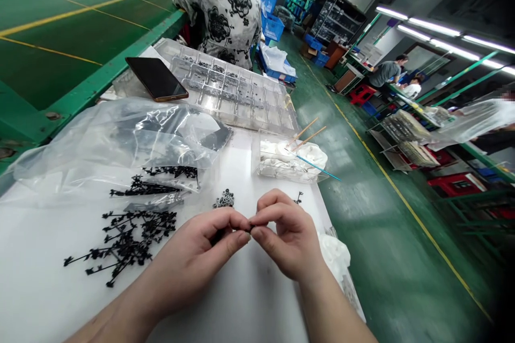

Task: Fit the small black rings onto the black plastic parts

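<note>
My left hand (209, 246) and my right hand (287, 233) meet fingertip to fingertip over the white tabletop (249, 300). Both pinch a tiny dark part (251, 227), mostly hidden by the fingers, so its exact kind does not show. Just beyond my left fingers sits a small heap of grey and black ring-shaped pieces (225, 198). To the left lies a loose pile of thin black plastic parts (137, 236) with branched ends. Another small black part (298, 197) rests behind my right hand.
A clear plastic bag (132, 128) with black parts at its mouth covers the table's left. Behind are a phone (157, 78), a compartment tray (237, 86) of small pieces, and a clear box (289, 163) with white cloth and sticks. A person in patterned clothing (229, 16) sits beyond.
</note>
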A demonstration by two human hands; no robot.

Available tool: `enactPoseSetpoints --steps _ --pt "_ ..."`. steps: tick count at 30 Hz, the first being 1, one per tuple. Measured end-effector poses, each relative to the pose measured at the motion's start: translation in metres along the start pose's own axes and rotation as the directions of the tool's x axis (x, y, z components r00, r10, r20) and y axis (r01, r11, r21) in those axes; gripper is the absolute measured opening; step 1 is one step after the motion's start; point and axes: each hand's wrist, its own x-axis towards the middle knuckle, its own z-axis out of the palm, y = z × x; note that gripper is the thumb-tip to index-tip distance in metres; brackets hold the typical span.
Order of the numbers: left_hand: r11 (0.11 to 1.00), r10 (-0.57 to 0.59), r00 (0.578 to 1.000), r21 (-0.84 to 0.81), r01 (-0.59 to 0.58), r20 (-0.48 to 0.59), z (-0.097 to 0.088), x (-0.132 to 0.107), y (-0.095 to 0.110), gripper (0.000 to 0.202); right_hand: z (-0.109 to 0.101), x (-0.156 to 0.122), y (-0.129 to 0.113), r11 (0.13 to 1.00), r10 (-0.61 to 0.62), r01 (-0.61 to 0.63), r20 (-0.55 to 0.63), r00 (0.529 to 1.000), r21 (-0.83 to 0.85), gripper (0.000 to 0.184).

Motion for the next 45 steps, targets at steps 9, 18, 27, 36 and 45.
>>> enactPoseSetpoints --steps 9,18,27,36,45 --pt "0.981 -0.188 0.971 -0.072 0.179 -0.147 0.006 -0.008 0.012 0.031 -0.076 0.014 0.024 0.993 0.109 -0.082 -0.94 0.322 0.087 0.032" --pt "0.987 -0.162 0.985 -0.007 0.162 -0.055 -0.003 -0.004 -0.008 0.043 -0.112 0.02 0.056 0.846 0.531 -0.142 -0.796 0.29 0.513 0.047" --pt "0.983 -0.176 0.974 -0.078 0.166 -0.14 0.003 -0.007 -0.001 0.039 -0.106 0.023 0.048 0.873 0.476 -0.082 -0.8 0.365 0.481 0.053" --pt "0.977 -0.201 0.969 -0.1 0.188 -0.142 0.004 -0.007 0.003 0.037 -0.1 0.023 0.045 0.898 0.431 -0.091 -0.816 0.384 0.432 0.053" --pt "0.989 -0.147 0.978 -0.045 0.142 -0.149 -0.002 -0.005 -0.003 0.037 -0.102 0.021 0.041 0.893 0.434 -0.068 -0.814 0.387 0.444 0.052"
